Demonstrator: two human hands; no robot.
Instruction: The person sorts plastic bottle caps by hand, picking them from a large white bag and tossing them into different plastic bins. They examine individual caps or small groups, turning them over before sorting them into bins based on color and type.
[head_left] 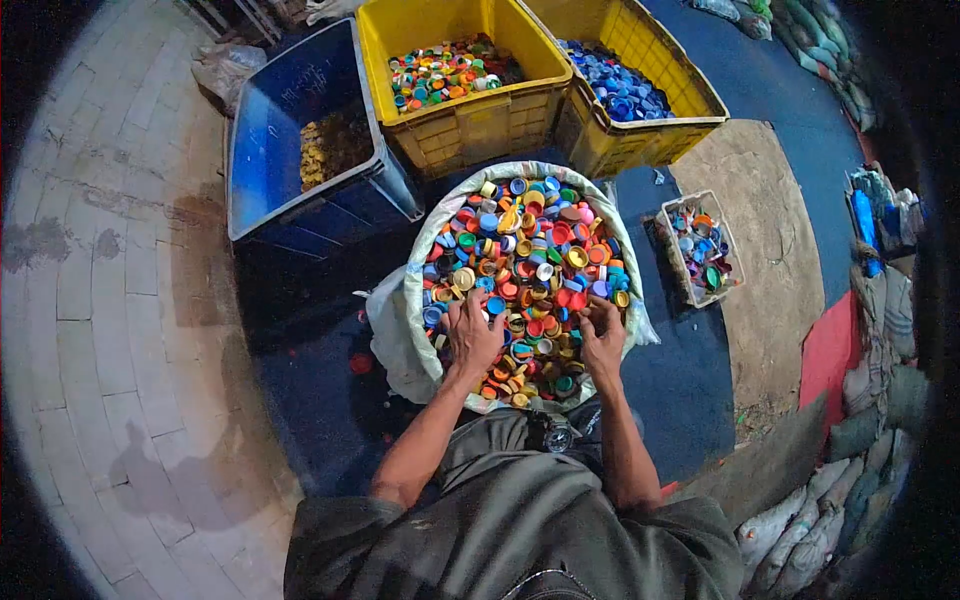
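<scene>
Bottle caps (530, 250) of many colours heap up inside a large round sack (415, 290) with a pale rolled rim, right in front of my body. My left hand (472, 335) rests over the left part of the heap, fingers apart, beside a blue cap (495, 305). Over the right part, my right hand (603, 345) has its fingers curled toward the thumb among red and yellow caps. Whatever may be between those fingertips is too small to make out.
Beyond the sack stand a blue bin (300, 215) with yellowish contents, a yellow bin (470, 135) of mixed caps and another yellow bin (640, 140) of blue caps. A small white crate (735, 235) of mixed pieces sits at right. Stuffed sacks (800, 540) line the far right.
</scene>
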